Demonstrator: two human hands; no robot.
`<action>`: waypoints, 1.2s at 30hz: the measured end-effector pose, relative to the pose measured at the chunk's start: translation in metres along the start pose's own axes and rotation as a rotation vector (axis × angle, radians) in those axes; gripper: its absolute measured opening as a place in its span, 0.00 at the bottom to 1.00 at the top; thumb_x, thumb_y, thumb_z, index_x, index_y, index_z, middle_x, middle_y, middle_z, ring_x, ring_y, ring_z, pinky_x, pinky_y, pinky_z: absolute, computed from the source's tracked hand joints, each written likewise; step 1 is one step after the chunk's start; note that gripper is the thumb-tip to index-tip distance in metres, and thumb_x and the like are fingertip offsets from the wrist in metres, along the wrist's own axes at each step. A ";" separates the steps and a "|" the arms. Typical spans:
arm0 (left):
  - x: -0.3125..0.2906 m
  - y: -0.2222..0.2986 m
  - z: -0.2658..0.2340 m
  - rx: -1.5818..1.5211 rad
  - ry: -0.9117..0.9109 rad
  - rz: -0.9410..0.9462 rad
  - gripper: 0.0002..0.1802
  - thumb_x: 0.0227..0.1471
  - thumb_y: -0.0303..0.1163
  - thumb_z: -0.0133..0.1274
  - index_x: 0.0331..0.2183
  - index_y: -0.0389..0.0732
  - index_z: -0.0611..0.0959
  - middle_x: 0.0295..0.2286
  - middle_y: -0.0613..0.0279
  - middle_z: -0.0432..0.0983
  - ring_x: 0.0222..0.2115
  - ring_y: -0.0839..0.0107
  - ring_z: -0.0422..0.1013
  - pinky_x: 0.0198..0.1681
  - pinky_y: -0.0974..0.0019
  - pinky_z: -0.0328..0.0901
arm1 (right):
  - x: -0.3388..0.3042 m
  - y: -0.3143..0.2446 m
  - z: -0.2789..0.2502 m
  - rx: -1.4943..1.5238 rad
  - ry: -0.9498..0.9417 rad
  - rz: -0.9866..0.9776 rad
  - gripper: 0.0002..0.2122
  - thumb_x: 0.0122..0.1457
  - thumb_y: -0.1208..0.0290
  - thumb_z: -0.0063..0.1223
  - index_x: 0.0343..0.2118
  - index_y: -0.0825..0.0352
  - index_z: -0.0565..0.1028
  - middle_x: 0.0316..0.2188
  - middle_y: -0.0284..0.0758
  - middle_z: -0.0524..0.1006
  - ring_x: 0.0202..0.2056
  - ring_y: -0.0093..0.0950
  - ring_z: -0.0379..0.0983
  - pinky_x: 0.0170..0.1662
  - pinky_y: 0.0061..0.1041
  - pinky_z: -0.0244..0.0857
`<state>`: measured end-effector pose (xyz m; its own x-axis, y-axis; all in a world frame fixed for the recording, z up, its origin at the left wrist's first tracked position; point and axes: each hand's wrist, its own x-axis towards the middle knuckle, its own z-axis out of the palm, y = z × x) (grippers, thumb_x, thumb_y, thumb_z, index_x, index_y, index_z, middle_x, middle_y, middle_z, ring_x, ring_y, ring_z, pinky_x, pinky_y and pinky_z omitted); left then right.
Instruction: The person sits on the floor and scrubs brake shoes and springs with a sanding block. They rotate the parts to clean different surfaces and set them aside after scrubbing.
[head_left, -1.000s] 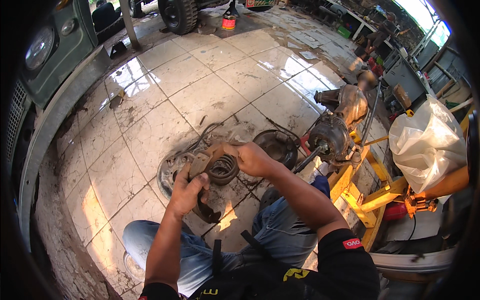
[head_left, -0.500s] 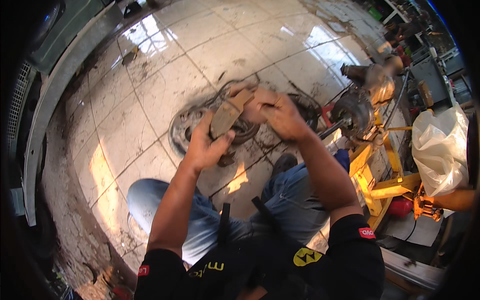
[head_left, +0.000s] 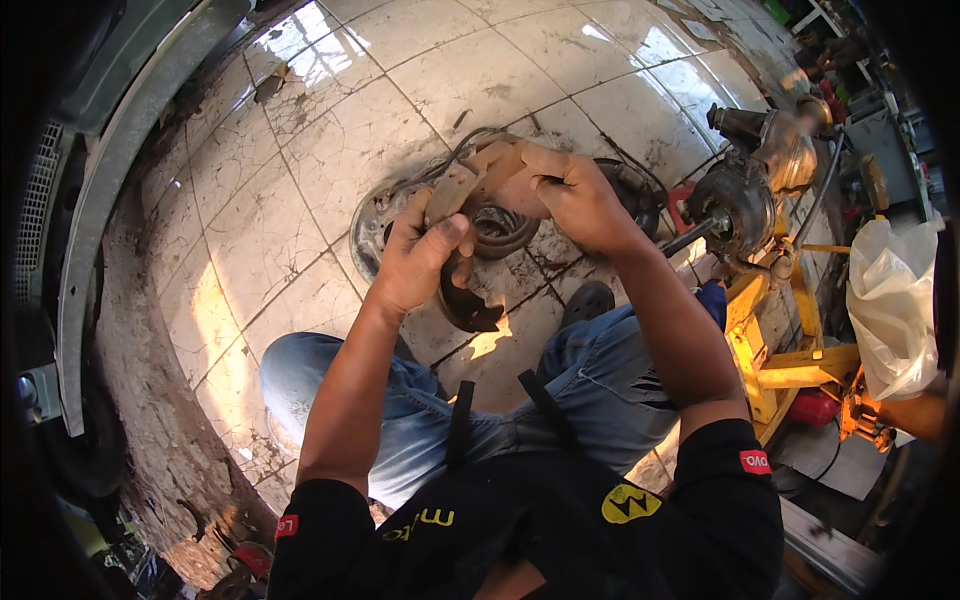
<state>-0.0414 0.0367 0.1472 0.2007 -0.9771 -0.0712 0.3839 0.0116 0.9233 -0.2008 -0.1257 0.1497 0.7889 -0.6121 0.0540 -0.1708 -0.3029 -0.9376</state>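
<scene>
My left hand (head_left: 412,262) is closed around a flat grey-brown brake pad (head_left: 453,194), thumb on its face. My right hand (head_left: 588,208) pinches a bent brown sheet that looks like sandpaper (head_left: 518,186). The sheet's left end meets the pad's upper end, and its rough face is too blurred to make out. Below my left hand shows a dark curved metal piece (head_left: 470,308); whether my fingers touch it I cannot tell. Behind my hands, a round metal plate (head_left: 368,238) and a dark ring-shaped part (head_left: 503,232) lie on the floor, partly covered.
Tiled floor (head_left: 300,190) with dirt and cracks spreads around. At right, an axle assembly with a round hub (head_left: 735,205) rests by a yellow metal stand (head_left: 765,365). A white plastic bag (head_left: 893,310) hangs beside it. A long grey metal bar (head_left: 85,230) curves along the left.
The brake pad has tilted, its broad face now showing less. The brown sheet is more spread out toward the pad's upper end. More of the dark curved piece shows below my left hand.
</scene>
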 end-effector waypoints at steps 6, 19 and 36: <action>0.001 -0.012 -0.007 0.119 -0.027 0.093 0.22 0.57 0.40 0.55 0.44 0.34 0.70 0.22 0.63 0.69 0.14 0.75 0.64 0.19 0.70 0.62 | -0.005 -0.007 -0.002 -0.163 0.020 -0.101 0.14 0.56 0.81 0.43 0.44 0.69 0.76 0.36 0.49 0.79 0.34 0.46 0.74 0.39 0.32 0.68; -0.002 -0.010 -0.006 0.120 0.003 0.010 0.23 0.58 0.42 0.54 0.47 0.36 0.70 0.23 0.63 0.69 0.15 0.75 0.65 0.18 0.71 0.62 | -0.002 0.000 0.001 -0.029 -0.005 -0.071 0.13 0.54 0.82 0.42 0.41 0.69 0.74 0.26 0.45 0.75 0.26 0.35 0.67 0.34 0.27 0.63; -0.003 -0.006 -0.007 0.094 0.018 -0.030 0.21 0.58 0.39 0.55 0.46 0.34 0.70 0.22 0.65 0.69 0.15 0.77 0.65 0.17 0.71 0.62 | -0.001 -0.006 -0.010 -0.155 -0.123 0.022 0.15 0.55 0.82 0.42 0.46 0.69 0.74 0.26 0.46 0.73 0.27 0.32 0.64 0.35 0.26 0.63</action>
<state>-0.0380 0.0411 0.1394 0.2070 -0.9727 -0.1052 0.3036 -0.0384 0.9520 -0.2065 -0.1307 0.1593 0.8487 -0.5285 -0.0173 -0.2700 -0.4049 -0.8736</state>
